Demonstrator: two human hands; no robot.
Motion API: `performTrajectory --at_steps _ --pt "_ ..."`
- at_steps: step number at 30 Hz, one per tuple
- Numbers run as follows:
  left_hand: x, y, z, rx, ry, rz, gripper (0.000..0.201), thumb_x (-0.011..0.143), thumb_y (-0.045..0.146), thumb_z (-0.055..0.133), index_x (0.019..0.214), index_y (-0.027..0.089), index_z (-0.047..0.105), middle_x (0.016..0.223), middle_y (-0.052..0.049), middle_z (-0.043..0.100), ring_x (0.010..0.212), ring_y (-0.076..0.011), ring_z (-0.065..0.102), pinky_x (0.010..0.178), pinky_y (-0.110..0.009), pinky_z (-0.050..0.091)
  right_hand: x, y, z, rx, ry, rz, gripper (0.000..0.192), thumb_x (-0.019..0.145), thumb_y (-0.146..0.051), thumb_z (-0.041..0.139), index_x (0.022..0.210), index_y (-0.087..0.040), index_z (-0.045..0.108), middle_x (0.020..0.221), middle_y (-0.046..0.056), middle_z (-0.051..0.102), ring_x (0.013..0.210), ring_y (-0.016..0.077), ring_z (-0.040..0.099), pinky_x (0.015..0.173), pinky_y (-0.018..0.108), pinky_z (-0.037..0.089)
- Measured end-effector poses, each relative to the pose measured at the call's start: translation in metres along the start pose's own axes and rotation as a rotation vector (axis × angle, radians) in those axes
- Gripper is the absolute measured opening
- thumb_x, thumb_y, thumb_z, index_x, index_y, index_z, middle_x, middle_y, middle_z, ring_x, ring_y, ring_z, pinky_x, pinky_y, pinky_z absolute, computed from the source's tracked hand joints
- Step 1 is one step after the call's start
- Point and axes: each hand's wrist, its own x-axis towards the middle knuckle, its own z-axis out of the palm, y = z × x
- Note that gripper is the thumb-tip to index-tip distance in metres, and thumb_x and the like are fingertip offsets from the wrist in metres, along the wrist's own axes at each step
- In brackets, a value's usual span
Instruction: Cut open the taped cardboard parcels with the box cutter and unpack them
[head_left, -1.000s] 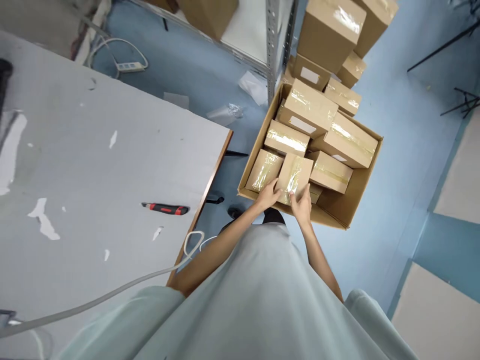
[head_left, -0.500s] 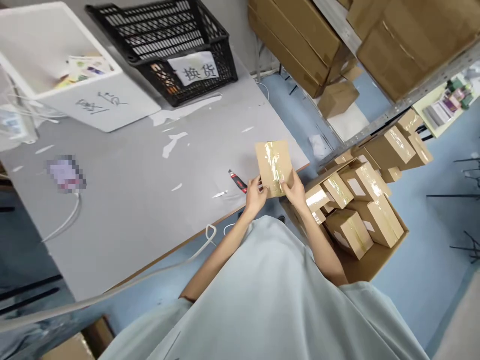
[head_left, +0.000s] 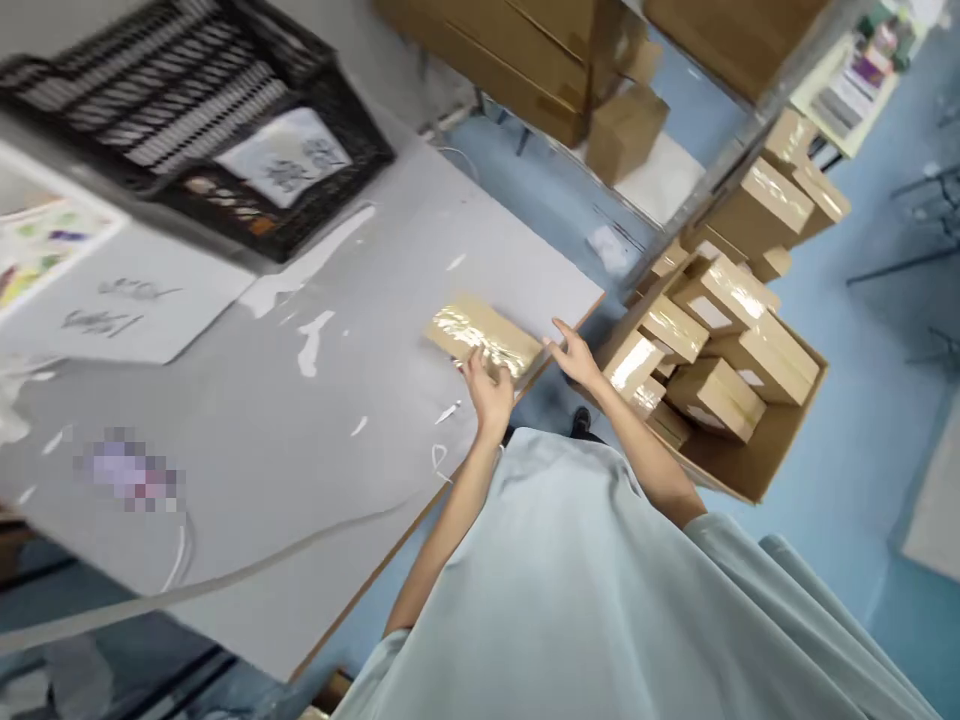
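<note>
My left hand [head_left: 489,392] rests on the near end of the small taped box [head_left: 484,335], which lies flat on the worktop [head_left: 315,400] close to its right edge. My right hand [head_left: 576,355] is open, just beside it. I think a careless push could slide the box off that edge.

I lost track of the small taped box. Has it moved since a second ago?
Yes. The small taped box left the big carton and now lies on the table.
</note>
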Motion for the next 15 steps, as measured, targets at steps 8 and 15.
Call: performTrajectory --at_steps 8,15 --pt "-0.038 0.081 0.162 -0.103 -0.786 0.221 0.052 0.109 0.024 0.059 0.160 0.022 0.064 0.164 -0.013 0.068 0.151 -0.0286 0.068 0.130 -0.045 0.057 -0.117 0.143 -0.087 0.150 0.358 0.662 0.075 0.112 -0.057 0.054 0.169 -0.008 0.057 0.175 0.024 0.060 0.159 0.0345 0.062 0.133 0.050 0.050" --pt "-0.037 0.070 0.283 0.231 -0.893 0.024 0.074 0.096 0.016 0.070 0.167 0.009 0.053 0.177 -0.027 0.052 0.174 -0.0414 0.042 0.145 -0.057 0.034 -0.094 0.219 -0.071 0.140 0.195 0.893 0.073 0.108 -0.061 0.065 0.158 -0.008 0.061 0.148 0.027 0.079 0.142 0.0392 0.075 0.126 0.049 0.055"
